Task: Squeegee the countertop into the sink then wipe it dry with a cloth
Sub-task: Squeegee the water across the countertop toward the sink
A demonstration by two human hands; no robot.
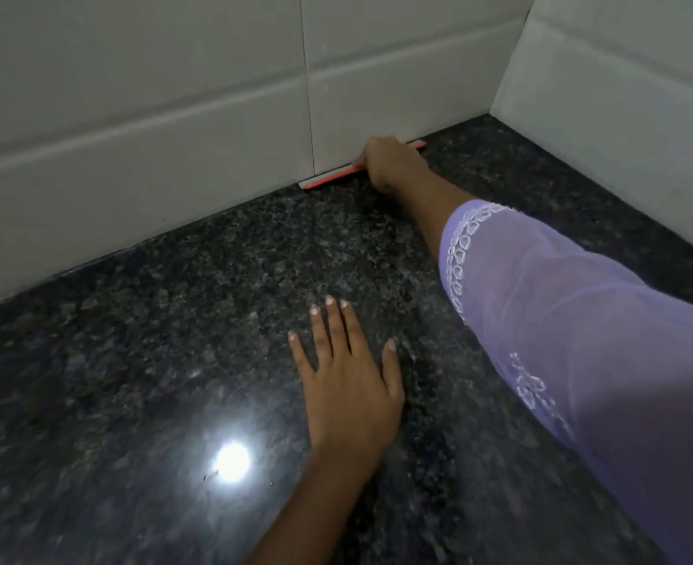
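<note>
Right hand (385, 165) apparently gripping half-hidden squeegee (328, 178) against wall (173, 116).

Squeegee (332, 176) at wall base (right hand's (389, 165) grip).

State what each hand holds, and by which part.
The right hand grips the orange squeegee around its middle, against the wall. The left hand holds nothing, lying flat on the countertop.
</note>
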